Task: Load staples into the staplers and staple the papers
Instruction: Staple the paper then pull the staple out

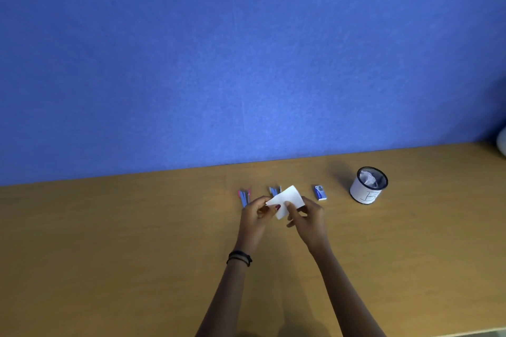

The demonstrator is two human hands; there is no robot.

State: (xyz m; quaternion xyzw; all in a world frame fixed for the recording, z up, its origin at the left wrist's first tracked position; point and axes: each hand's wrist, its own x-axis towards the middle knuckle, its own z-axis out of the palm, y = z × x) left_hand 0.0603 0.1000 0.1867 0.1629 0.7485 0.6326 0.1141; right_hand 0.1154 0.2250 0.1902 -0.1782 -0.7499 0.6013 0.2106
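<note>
My feed is dim with a blue cast. The wall (246, 49) is brightest mid-frame and darkens toward the corners. The cup (368, 189) throws a soft shadow leftward on the surface (109, 241), so light comes from the right. The paper (290, 197) glows brightest. Wide-angle bend bows the surface's far edge.

Office — blue felt partition (246, 49) w/ wood desk (109, 241).

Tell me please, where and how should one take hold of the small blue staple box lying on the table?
Pinch the staple box across its two long sides, coming from above. It lies flat on the table and stands free, with bare wood all around, so fingers likely fit on either side. The right hand is nearest, but it holds the paper now.
</note>
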